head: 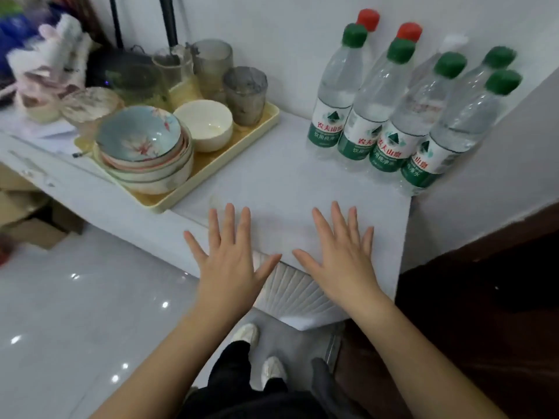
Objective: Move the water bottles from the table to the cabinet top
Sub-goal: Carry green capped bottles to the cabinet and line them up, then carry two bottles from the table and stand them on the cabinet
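White worktop (287, 182) fills the view. At ten o'clock, a yellow tray (211, 167) holds stacked bowls (142, 152) and glasses (245, 92). At six o'clock, left hand (230, 264) and right hand (341, 261) spread over the near edge, each grip wide, empty. At two o'clock, water bottles (363, 116) stand clustered against the wall (272, 40).

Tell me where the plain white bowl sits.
In the head view, the plain white ceramic bowl sits on the pale yellow plastic tray at left, between the stacked floral bowls and a grey frosted glass.
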### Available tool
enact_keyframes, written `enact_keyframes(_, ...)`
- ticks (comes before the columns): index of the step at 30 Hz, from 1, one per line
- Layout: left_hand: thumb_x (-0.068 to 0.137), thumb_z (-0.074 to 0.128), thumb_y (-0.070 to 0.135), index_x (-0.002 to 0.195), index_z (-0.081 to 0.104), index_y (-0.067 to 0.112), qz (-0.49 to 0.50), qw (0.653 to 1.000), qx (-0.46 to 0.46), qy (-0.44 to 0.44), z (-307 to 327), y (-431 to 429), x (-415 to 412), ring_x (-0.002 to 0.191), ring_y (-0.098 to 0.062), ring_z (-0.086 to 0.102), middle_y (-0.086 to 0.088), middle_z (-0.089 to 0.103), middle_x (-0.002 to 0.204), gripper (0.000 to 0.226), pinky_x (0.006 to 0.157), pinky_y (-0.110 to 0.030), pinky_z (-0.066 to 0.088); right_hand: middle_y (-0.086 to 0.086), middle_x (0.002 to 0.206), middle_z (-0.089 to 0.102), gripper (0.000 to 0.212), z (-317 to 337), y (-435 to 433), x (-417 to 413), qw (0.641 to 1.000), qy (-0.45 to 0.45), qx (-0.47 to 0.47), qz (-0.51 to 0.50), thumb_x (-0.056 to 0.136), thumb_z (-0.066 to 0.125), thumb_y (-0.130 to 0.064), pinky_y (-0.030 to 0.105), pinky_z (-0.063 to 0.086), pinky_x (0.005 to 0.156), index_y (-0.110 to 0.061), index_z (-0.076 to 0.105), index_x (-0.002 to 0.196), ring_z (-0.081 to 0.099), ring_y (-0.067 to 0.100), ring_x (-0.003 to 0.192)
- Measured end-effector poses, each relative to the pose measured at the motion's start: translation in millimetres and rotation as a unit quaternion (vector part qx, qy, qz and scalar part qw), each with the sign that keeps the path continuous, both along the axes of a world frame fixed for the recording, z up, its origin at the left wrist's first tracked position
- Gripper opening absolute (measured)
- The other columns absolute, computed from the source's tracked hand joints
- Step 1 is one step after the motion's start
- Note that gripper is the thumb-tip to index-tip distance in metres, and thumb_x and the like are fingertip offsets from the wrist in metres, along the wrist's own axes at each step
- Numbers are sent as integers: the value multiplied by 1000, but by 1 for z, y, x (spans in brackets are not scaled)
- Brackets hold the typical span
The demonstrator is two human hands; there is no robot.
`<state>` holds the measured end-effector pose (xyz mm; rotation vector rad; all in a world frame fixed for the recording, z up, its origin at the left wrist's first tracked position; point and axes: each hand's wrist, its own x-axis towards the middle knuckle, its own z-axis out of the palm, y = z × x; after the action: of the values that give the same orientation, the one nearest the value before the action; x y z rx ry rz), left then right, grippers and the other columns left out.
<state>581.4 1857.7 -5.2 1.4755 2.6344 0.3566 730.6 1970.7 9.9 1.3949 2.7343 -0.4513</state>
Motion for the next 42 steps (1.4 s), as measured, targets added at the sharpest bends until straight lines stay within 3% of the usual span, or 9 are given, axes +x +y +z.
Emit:
enact_keyframes(2,86,19,76,153,21,14,52,998,-18,8,-7,-37,7,150,-35,5,-12,17,162,91,109,-71,2,7,166,-12,92,-2,-16,-5,997,-6,4,81,79,9,-77,63,-6,117,-30,3,158,-18,34,151)
enact_keyframes(4,85,23,75,153,20,15,113,993,-40,9,-13,-73,14,150,-36,5,-12,17,162,91,109,-71,3,7,166,-14,94,-4,-34,-12,987,-14,5,160,77,6,-76,62,-8,116,-30,2,158,-20,34,150)
enact_keyframes(13,85,24,72,152,23,13,316,939,-125,-42,-40,-198,59,149,-40,8,-16,20,160,90,108,-72,2,6,165,-21,85,-29,-111,-53,911,-77,2,406,92,31,-70,60,-13,115,-30,-6,158,-26,34,148)
enact_keyframes(20,85,21,72,157,3,21,413,889,-153,-123,-63,-260,71,150,-35,-11,-11,0,164,90,112,-69,-6,6,165,-20,86,-57,-177,-89,860,-142,-18,490,94,36,-68,63,-10,116,-29,-6,158,-24,34,149)
enact_keyframes(27,89,25,70,156,-5,23,490,842,-152,-167,-71,-371,62,150,-33,-11,-9,-1,164,87,112,-67,-9,7,165,-17,84,-78,-290,-129,808,-189,-17,558,94,35,-68,65,-5,117,-29,-4,158,-21,34,150)
enact_keyframes(35,92,24,69,156,-2,22,547,795,-172,-200,-77,-505,46,150,-33,-10,-9,0,164,83,111,-67,-10,7,166,-13,81,-82,-434,-167,766,-221,-21,603,96,34,-66,63,-7,118,-29,-2,158,-19,33,151)
enact_keyframes(42,92,25,69,156,1,22,634,725,-149,-223,-80,-583,55,150,-34,-8,-10,2,164,83,112,-69,-5,5,166,-14,82,-88,-533,-196,701,-227,-9,677,95,38,-65,64,-3,118,-29,1,159,-16,34,151)
